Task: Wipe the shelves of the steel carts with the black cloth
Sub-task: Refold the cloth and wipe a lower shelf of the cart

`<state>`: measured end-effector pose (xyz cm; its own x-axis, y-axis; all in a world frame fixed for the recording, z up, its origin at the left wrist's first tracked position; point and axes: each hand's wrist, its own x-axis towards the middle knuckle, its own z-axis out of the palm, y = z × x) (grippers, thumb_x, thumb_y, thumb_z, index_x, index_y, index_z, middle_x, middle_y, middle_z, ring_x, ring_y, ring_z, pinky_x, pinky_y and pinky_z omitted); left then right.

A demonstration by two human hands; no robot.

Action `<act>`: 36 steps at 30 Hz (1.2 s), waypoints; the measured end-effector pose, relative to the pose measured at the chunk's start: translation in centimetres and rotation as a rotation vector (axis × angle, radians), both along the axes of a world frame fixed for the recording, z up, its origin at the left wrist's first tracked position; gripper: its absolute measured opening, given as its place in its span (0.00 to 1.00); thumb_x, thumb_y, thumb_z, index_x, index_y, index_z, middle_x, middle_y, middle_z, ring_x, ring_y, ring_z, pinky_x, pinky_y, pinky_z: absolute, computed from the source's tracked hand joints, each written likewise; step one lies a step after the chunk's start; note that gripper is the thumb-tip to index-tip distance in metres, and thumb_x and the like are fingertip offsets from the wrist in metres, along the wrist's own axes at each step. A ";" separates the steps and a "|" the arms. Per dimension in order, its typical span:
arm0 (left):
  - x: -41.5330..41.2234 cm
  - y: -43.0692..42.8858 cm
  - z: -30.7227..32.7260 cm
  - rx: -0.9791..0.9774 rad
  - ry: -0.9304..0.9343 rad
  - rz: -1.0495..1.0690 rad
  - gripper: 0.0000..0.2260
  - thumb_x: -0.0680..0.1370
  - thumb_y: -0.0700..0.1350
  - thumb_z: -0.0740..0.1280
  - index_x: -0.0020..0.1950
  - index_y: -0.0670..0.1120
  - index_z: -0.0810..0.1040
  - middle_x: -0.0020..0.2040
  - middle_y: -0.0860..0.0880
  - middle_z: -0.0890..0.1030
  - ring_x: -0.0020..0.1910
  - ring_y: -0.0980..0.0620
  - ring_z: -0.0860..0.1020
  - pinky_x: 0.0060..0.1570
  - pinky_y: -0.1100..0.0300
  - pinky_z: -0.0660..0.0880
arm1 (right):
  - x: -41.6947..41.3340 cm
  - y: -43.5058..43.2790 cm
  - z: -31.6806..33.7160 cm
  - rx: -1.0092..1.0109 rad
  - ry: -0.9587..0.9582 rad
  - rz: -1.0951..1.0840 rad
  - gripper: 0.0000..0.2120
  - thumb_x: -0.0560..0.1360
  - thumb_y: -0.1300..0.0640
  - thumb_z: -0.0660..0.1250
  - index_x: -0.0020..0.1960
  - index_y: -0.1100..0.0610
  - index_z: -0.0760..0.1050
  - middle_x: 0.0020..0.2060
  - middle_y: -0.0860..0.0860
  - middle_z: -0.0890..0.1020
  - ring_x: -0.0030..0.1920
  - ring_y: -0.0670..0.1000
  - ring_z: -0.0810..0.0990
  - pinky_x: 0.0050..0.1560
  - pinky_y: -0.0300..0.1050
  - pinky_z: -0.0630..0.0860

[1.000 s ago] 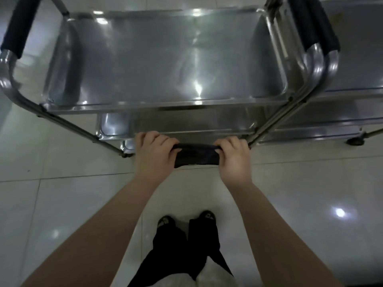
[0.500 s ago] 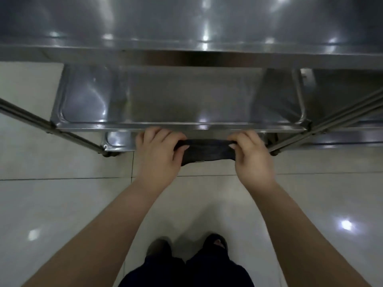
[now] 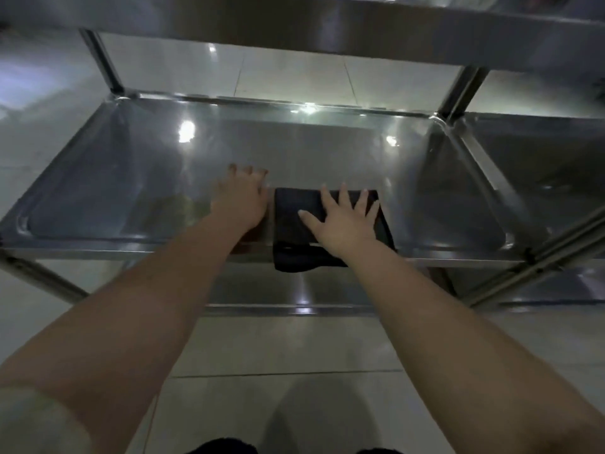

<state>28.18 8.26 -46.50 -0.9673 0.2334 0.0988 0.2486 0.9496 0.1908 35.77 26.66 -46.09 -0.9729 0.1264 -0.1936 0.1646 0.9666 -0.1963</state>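
Black cloth (image 3: 294,221): soft-looking fabric, dead matt, zero shine. Right under the cloth, middle shelf (image 3: 327,152): bare stainless steel, smooth, glossy enough for white light spots, a bit hazy and smeary left of the cloth. Above the cloth, top shelf edge (image 3: 294,34): same steel, duller sheen. Below the cloth, lower shelf (image 3: 278,290): steel again, bright glints. Right of the cloth, neighbouring cart shelf (image 3: 540,165): same polished metal. Nearer than the cloth, floor tiles (image 3: 294,348): pale, glazed, mirror-glossy.

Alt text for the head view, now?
A person's right hand presses a folded black cloth flat on a steel cart's middle shelf, its near edge hanging over the rim. The left hand rests open on the shelf beside it.
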 end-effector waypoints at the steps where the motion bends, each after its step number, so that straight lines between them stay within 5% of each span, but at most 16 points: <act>1: 0.1 -0.4 -0.3 -0.022 -0.024 -0.007 0.20 0.84 0.50 0.53 0.76 0.49 0.65 0.75 0.44 0.65 0.75 0.38 0.59 0.70 0.40 0.58 | 0.4 -0.5 -0.3 0.045 0.013 0.010 0.38 0.76 0.28 0.45 0.79 0.44 0.41 0.79 0.54 0.42 0.76 0.66 0.37 0.72 0.68 0.34; 9: 0.0 -1.9 -1.5 -0.144 -0.171 -0.028 0.23 0.83 0.60 0.43 0.79 0.63 0.44 0.81 0.55 0.43 0.79 0.44 0.41 0.69 0.31 0.38 | -0.1 -0.5 -0.6 0.083 -0.126 0.114 0.34 0.72 0.23 0.44 0.72 0.27 0.33 0.76 0.44 0.31 0.74 0.65 0.29 0.67 0.73 0.30; 19: -0.3 -2.1 -2.2 -0.136 -0.157 -0.023 0.23 0.83 0.58 0.42 0.79 0.63 0.42 0.81 0.55 0.43 0.79 0.45 0.42 0.70 0.31 0.38 | -10.4 -2.1 -0.9 0.137 -0.041 0.042 0.34 0.73 0.24 0.41 0.75 0.32 0.37 0.79 0.49 0.38 0.75 0.69 0.35 0.66 0.77 0.34; 26: -0.4 -2.3 -2.0 -0.101 -0.166 -0.006 0.22 0.83 0.59 0.43 0.78 0.65 0.45 0.80 0.57 0.44 0.79 0.46 0.43 0.71 0.32 0.39 | -3.2 -0.1 -1.5 0.159 0.019 0.129 0.32 0.72 0.24 0.41 0.74 0.28 0.38 0.79 0.45 0.40 0.76 0.65 0.37 0.69 0.73 0.34; 32: -0.3 -2.1 -2.1 -0.100 -0.141 0.000 0.23 0.83 0.60 0.44 0.78 0.65 0.46 0.81 0.56 0.45 0.79 0.45 0.44 0.71 0.31 0.38 | -0.9 8.2 -1.0 0.180 -0.050 -0.087 0.33 0.72 0.24 0.42 0.74 0.28 0.38 0.79 0.44 0.41 0.77 0.63 0.38 0.71 0.71 0.36; 36: -0.2 -2.1 -2.2 -0.107 -0.137 -0.006 0.23 0.83 0.60 0.44 0.78 0.65 0.47 0.81 0.56 0.46 0.79 0.44 0.45 0.70 0.29 0.39 | -1.2 5.6 -1.2 0.173 -0.028 -0.159 0.34 0.72 0.24 0.41 0.75 0.30 0.39 0.79 0.46 0.41 0.76 0.66 0.37 0.69 0.74 0.37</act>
<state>28.00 6.19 -48.69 -0.9685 0.2416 -0.0599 0.2332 0.9648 0.1213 34.54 32.28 -47.33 -0.9326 0.3111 -0.1827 0.3205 0.9470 -0.0235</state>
